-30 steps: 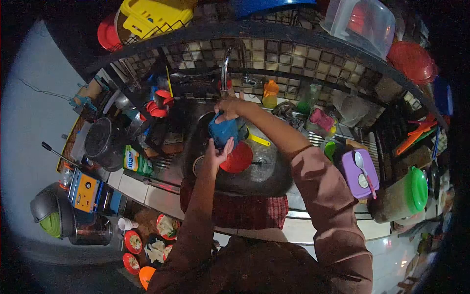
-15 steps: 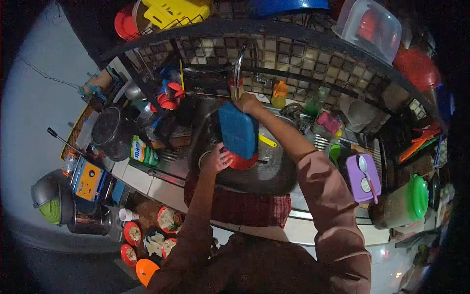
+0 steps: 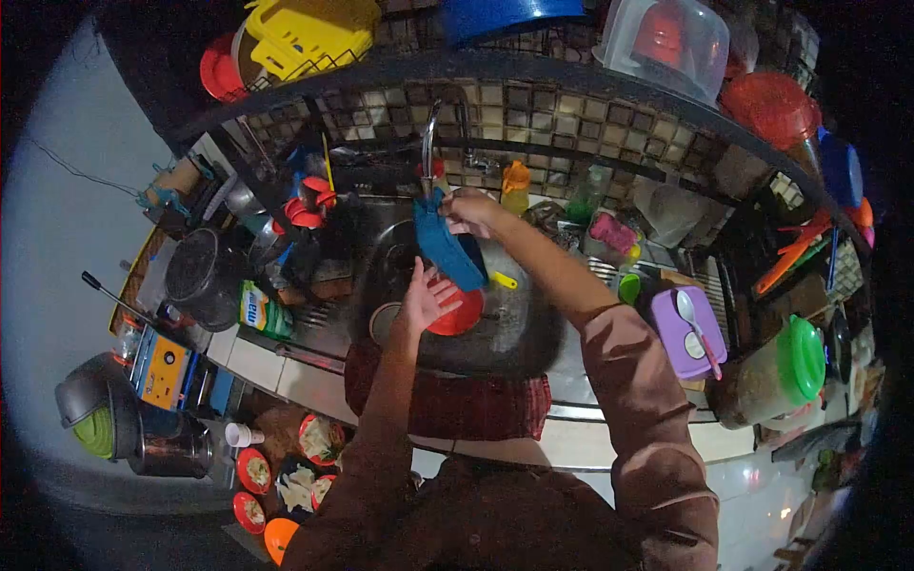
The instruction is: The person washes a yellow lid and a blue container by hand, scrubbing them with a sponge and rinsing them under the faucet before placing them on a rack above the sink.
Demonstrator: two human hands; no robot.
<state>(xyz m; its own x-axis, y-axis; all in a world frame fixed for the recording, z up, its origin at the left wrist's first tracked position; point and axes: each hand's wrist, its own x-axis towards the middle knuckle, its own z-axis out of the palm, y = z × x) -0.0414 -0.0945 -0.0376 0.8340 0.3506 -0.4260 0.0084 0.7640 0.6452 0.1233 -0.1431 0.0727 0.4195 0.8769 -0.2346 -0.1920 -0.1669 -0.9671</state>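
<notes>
My right hand (image 3: 470,211) grips the upper edge of a blue container (image 3: 446,246), which is tilted below the faucet (image 3: 429,152) over the sink (image 3: 514,352). Close to the container's lower left side, my left hand (image 3: 427,300) is open with its fingers spread and nothing in it. A red bowl (image 3: 459,316) lies in the sink beneath the container, partly hidden by my left hand. The yellow handle (image 3: 503,280) of some utensil shows just right of the container.
Behind the sink stands an orange bottle (image 3: 515,184). To the right are a purple box (image 3: 687,333) with a spoon on it and a green-lidded container (image 3: 804,360). A green packet (image 3: 266,309) and a dark pot (image 3: 205,269) are at the left.
The blue container has turned and now shows a narrower side. My left hand has opened wider, away from the container. The whole view has shifted slightly.
</notes>
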